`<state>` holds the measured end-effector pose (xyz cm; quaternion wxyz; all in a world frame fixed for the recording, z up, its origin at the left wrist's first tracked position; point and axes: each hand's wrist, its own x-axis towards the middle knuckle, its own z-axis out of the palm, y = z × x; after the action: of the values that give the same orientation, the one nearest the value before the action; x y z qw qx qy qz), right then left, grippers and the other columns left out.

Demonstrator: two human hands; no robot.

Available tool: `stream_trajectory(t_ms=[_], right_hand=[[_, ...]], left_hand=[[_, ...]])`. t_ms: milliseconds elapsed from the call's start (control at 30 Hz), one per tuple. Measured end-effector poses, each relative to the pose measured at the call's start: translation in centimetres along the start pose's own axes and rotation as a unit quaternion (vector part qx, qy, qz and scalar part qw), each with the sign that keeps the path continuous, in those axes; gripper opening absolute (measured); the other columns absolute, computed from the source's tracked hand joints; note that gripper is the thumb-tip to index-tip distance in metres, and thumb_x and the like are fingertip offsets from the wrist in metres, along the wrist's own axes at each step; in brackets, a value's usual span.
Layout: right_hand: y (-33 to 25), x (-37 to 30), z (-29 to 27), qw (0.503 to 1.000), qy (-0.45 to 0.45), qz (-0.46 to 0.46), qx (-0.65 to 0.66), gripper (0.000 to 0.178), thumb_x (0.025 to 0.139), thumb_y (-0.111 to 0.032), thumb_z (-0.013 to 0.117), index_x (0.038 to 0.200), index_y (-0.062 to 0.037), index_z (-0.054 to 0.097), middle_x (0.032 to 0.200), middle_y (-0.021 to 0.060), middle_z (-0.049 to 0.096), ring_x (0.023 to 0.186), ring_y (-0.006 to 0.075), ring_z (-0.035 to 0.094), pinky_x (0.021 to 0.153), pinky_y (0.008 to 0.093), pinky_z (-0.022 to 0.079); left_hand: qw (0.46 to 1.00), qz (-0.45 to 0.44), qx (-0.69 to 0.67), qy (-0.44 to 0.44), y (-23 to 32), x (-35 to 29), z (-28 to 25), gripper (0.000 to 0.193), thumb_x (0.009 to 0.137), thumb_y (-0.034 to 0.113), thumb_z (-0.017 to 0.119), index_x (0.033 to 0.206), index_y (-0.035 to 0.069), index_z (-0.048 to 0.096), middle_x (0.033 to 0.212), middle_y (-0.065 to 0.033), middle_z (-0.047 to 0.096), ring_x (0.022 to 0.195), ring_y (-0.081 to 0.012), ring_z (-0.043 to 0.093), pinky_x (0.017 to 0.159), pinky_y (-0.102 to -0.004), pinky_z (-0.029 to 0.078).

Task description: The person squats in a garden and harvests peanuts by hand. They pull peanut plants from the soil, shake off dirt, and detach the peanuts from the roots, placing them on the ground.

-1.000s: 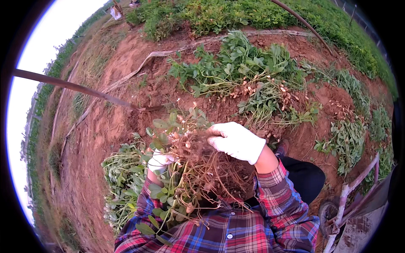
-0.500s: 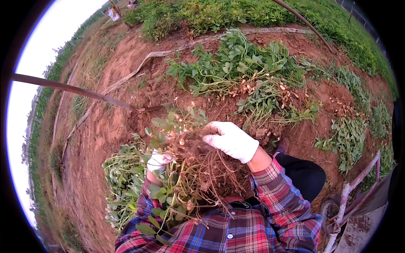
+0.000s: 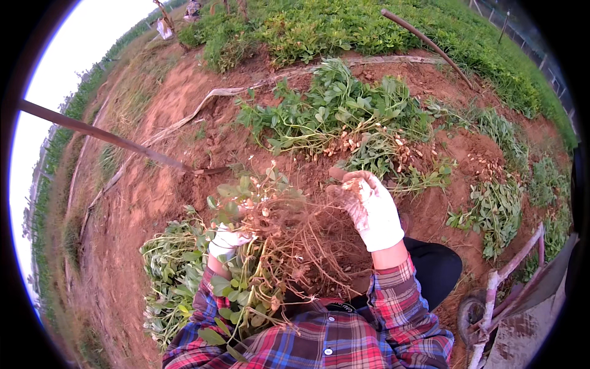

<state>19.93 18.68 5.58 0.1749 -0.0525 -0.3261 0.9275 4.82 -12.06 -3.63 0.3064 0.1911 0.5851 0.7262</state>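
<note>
My left hand (image 3: 226,241), in a white glove, is closed round the stems of an uprooted peanut plant (image 3: 261,261). Its tangled brown roots (image 3: 307,230) spread toward the right, with a few pale pods among them, and its leafy stems hang down over my plaid shirt. My right hand (image 3: 369,206), in a white glove with soil-stained fingers and palm, is beside the root ends. Its palm side shows and its fingers look loosely bent and apart; I make out no pod in it.
Pulled peanut plants with pods (image 3: 344,117) lie ahead on the reddish soil, and a leafy heap (image 3: 175,277) lies at left. One wooden handle (image 3: 104,132) reaches in from the left; another (image 3: 430,46) stands far right. A wheeled metal frame (image 3: 491,301) is at lower right.
My right hand has drawn back to the right from the roots and turned, so its soiled palm side shows. My left hand still holds the plant in much the same place.
</note>
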Motion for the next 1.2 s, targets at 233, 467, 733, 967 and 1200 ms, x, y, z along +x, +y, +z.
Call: stream_trajectory(t_ms=[233,467,733,967,1200], right_hand=[[-11.8,-11.2,-3.4,0.937,0.155,-0.260,-0.172,0.030,0.085,-0.021,0.066,0.106,-0.0050,0.051,0.088,0.0042,0.055,0.075,0.0158,0.056,0.072,0.0416,0.055],[-26.6,-30.6,-7.1,0.624,0.485,-0.462,-0.403,0.041,0.096,-0.025,0.049,0.128,-0.0003,0.044,0.116,0.0117,0.054,0.102,0.0182,0.055,0.086,0.0324,0.049],[-12.0,-16.0,-4.8,0.641,-0.041,-0.092,-0.761,0.017,0.084,-0.008,0.055,0.097,0.0016,0.062,0.101,0.0095,0.062,0.090,0.0180,0.059,0.078,0.0283,0.048],[-4.3,-5.8,6.7,0.823,-0.081,-0.251,-0.504,0.017,0.080,-0.008,0.062,0.096,-0.0038,0.065,0.098,0.0108,0.063,0.083,0.0204,0.061,0.071,0.0286,0.048],[1.4,0.5,7.1,0.692,-0.244,-0.153,-0.662,0.020,0.081,-0.019,0.061,0.097,-0.0065,0.063,0.085,0.0115,0.063,0.077,0.0297,0.061,0.069,0.0360,0.049]], left_hand=[[1.000,-0.003,-0.010,0.008,0.1,-2.1,-0.3,0.048,0.070,0.002,0.075,0.113,0.000,0.054,0.107,-0.0095,0.059,0.096,-0.0193,0.057,0.084,-0.0321,0.049],[1.000,-0.002,-0.025,0.000,1.3,-2.7,0.9,0.050,0.069,0.003,0.075,0.114,0.000,0.054,0.109,-0.0101,0.058,0.098,-0.0199,0.057,0.085,-0.0326,0.049],[0.999,-0.012,-0.033,-0.016,2.6,-2.5,2.3,0.052,0.068,0.004,0.076,0.115,-0.001,0.053,0.111,-0.0109,0.058,0.100,-0.0206,0.057,0.086,-0.0332,0.048],[0.998,-0.028,-0.051,-0.013,3.1,-3.2,2.4,0.055,0.067,0.004,0.077,0.116,-0.002,0.053,0.112,-0.0115,0.057,0.102,-0.0212,0.056,0.088,-0.0337,0.048],[0.995,-0.052,-0.083,-0.029,3.4,-2.8,2.6,0.057,0.066,0.005,0.078,0.116,-0.002,0.053,0.114,-0.0122,0.057,0.104,-0.0219,0.056,0.089,-0.0343,0.048]])
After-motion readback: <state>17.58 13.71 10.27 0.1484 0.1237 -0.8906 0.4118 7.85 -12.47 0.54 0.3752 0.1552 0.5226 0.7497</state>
